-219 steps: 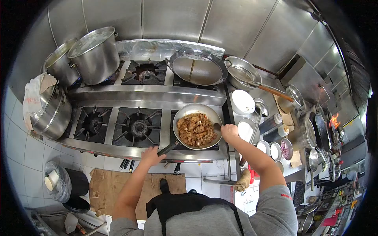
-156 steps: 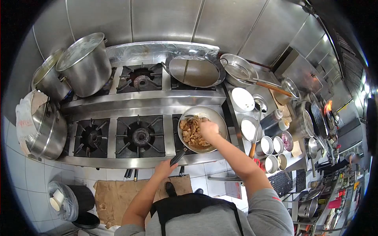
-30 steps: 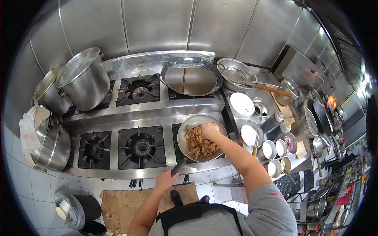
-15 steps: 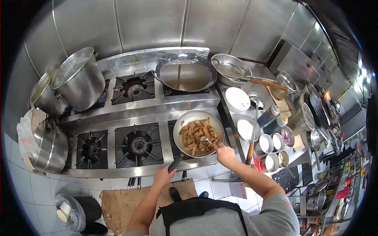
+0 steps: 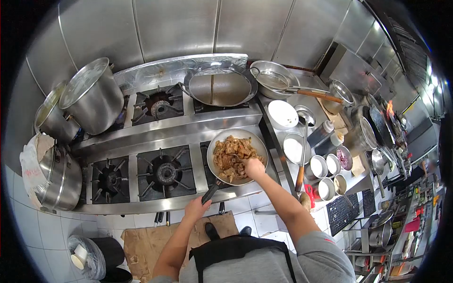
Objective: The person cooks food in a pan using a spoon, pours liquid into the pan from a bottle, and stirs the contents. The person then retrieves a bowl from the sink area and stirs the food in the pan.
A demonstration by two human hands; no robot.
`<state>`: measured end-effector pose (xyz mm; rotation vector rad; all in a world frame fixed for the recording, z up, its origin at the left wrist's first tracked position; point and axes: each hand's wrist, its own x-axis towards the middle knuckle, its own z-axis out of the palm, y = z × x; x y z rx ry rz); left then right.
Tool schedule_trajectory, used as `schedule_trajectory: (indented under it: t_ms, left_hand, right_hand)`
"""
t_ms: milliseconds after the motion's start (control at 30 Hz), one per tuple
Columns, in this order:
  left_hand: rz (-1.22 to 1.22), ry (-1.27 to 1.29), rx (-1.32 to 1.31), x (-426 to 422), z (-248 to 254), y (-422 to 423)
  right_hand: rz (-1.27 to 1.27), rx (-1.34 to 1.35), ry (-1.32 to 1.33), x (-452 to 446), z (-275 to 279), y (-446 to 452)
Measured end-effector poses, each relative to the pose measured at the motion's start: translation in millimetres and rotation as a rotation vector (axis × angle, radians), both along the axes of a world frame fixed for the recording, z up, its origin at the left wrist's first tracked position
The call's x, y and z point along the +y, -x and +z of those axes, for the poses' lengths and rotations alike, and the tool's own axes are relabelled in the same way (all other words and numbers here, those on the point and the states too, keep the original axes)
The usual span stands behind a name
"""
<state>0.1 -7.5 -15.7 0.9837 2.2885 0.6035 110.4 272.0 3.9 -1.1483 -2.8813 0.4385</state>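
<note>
A light grey frying pan [image 5: 255,138] with browned chunks of food [image 5: 232,155] sits on the front right burner. My left hand [image 5: 195,209] is closed round the end of its black handle [image 5: 211,192]. Over the right side of the pan is my right hand [image 5: 254,167], closed on a spoon whose bowl is down among the food; most of the spoon is hidden.
Two tall pots [image 5: 96,101] stand at the back left, and a divided wok [image 5: 220,89] at the back centre. On the right counter are a white bowl [image 5: 282,114], a ladle [image 5: 302,155], sauce bottles [image 5: 321,134] and small tins [image 5: 318,166]. Farther right, a flame [image 5: 390,109] rises.
My right hand has moved up and left, from the pan's lower right edge to over the food. The food is heaped differently. My left hand stays on the handle.
</note>
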Motion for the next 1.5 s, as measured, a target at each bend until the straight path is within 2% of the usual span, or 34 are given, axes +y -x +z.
schedule_trajectory:
  t_ms: [67, 133, 200, 300, 433, 533, 667, 767, 900, 1000, 1200, 1333, 1367, 1433, 1500]
  left_hand:
    - [0.003, 0.007, 0.011, 1, -4, 4]
    - [0.006, 0.038, -0.005, 2, -7, 4]
    - [0.006, 0.02, 0.002, 3, -6, 3]
    - [0.0, 0.033, -0.006, 3, 0, 3]
    - [-0.034, 0.054, -0.083, 3, 12, 4]
    - [-0.043, 0.085, -0.089, 5, 16, 5]
    - [0.003, 0.01, -0.067, 4, 16, 3]
    - [-0.014, 0.02, -0.04, 4, 6, 3]
    - [-0.023, 0.05, -0.005, 4, -1, 4]
    - [-0.031, 0.059, -0.038, 4, 0, 5]
    - [-0.022, 0.035, -0.021, 4, -1, 4]
    - [-0.022, 0.042, -0.023, 3, -9, 6]
    - [-0.019, 0.052, -0.026, 2, -9, 6]
    - [-0.012, 0.07, -0.037, 3, -5, 5]
    - [-0.012, 0.074, -0.049, 4, -6, 6]
  right_hand:
    - [-0.065, -0.055, 0.089, 9, 12, -7]
    - [-0.06, -0.074, 0.063, 11, 47, -28]
    - [0.05, -0.05, 0.019, 15, 69, -64]
    - [-0.008, -0.251, -0.051, -6, 91, -90]
    - [0.062, -0.366, -0.072, -22, 48, -70]
    - [0.02, -0.197, -0.031, -24, 30, -51]
    - [-0.049, -0.145, 0.029, -8, 3, -30]
    - [-0.109, -0.075, 0.112, -5, 8, -34]
    - [0.009, -0.002, 0.126, -12, 50, -70]
    - [0.077, -0.104, 0.198, -38, 43, -69]
    - [-0.03, -0.04, 0.128, -71, 13, -23]
    - [-0.056, -0.082, 0.128, -55, 17, -16]
    - [-0.08, -0.181, 0.185, -44, 18, -14]
    - [-0.074, -0.167, 0.249, -23, 50, -30]
    - [-0.01, -0.032, 0.052, 11, 51, -53]
